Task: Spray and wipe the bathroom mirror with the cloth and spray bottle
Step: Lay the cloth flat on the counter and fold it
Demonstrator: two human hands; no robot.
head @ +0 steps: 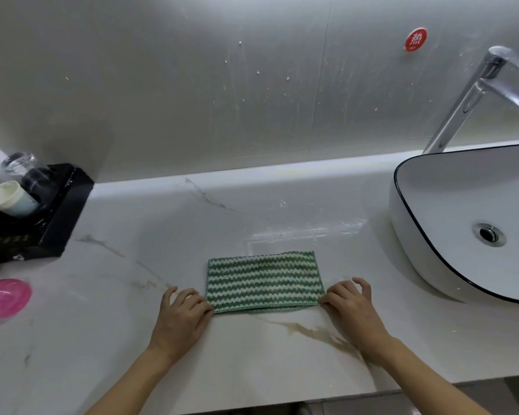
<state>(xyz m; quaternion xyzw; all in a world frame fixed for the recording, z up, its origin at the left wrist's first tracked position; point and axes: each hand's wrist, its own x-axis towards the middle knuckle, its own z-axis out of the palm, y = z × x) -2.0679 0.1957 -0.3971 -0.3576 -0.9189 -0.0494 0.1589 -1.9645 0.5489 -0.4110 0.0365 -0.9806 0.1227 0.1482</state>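
A green-and-white zigzag cloth (264, 281) lies folded flat on the white marble counter (162, 235). My left hand (182, 316) pinches its near left corner. My right hand (349, 305) pinches its near right corner. Both hands rest on the counter at the cloth's front edge. The speckled, streaked wall surface (222, 85) rises behind the counter. No spray bottle is in view.
A white vessel sink (426, 202) with a chrome tap (468, 97) stands at the right. A black tray (57, 217) holding a paper cup (11, 197) and a clear glass (20, 161) sits at the left. A pink object (3, 296) lies at the left edge. A wet patch (306, 229) shines behind the cloth.
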